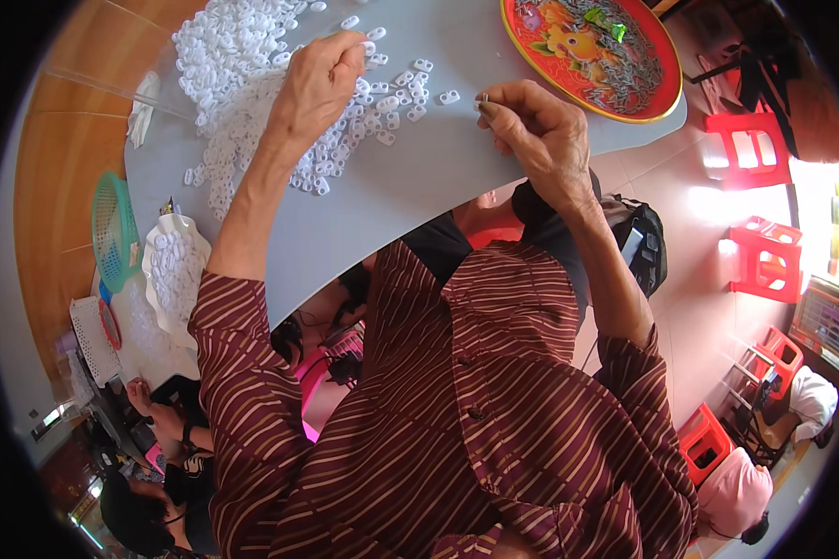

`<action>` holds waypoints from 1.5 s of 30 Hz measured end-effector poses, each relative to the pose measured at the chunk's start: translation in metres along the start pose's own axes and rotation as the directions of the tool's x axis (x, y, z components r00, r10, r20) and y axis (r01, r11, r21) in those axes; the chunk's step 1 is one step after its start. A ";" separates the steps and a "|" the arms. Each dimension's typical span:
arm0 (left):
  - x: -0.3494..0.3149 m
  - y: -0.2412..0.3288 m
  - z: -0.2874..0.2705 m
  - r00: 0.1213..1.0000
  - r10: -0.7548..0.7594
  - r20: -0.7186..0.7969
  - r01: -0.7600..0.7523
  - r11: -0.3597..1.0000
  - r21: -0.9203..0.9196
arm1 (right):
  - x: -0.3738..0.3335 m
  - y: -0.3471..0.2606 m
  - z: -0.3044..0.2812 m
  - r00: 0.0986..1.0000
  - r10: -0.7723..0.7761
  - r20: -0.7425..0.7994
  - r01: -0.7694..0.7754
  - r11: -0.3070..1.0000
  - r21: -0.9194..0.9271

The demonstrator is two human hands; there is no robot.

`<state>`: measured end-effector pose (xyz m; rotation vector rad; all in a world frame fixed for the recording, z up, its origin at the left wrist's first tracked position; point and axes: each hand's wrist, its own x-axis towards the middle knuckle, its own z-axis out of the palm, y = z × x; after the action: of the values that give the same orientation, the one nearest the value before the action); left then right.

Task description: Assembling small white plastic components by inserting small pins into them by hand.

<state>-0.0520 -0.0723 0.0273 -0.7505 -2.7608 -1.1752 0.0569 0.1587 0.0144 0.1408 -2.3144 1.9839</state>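
Note:
Many small white plastic pieces (312, 154) with holes through them are heaped and scattered over the grey table. My left hand (317, 88) is over the heap, its fingers curled together. A white piece (368, 47) shows at its fingertips, but whether they grip it I cannot tell. To the right, above the table near its front edge, my right hand (541, 135) pinches a small shiny metal pin (485, 97) between thumb and forefinger. One loose white piece (449, 97) lies left of that hand. Beyond it is a round red floral tray (664, 104) holding many small grey metal pins (615, 88).
A green bright object (618, 34) lies in the tray. At left are a white scalloped dish (194, 238) of white pieces and a green basket (112, 224). Another person (158, 494) sits at lower left. Red stools (766, 256) stand on the floor at right.

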 end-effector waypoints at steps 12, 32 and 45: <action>-0.034 0.026 0.028 0.992 -0.115 0.060 0.126 0.752 -0.647 | 0.017 0.008 0.025 0.999 -0.034 -0.018 0.037 0.967 0.251; -0.037 0.041 0.039 0.943 -0.181 0.277 0.325 0.349 -0.879 | 0.017 0.012 0.021 0.992 -0.100 0.082 0.070 0.948 0.310; -0.031 0.043 0.033 0.980 -0.039 0.195 0.129 0.871 -0.474 | 0.014 0.008 0.021 0.994 -0.104 0.023 0.095 0.962 0.254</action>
<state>-0.0011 -0.0366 0.0253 -0.8082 -2.6741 -1.9566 0.0418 0.1390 0.0049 0.3069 -2.0189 2.2334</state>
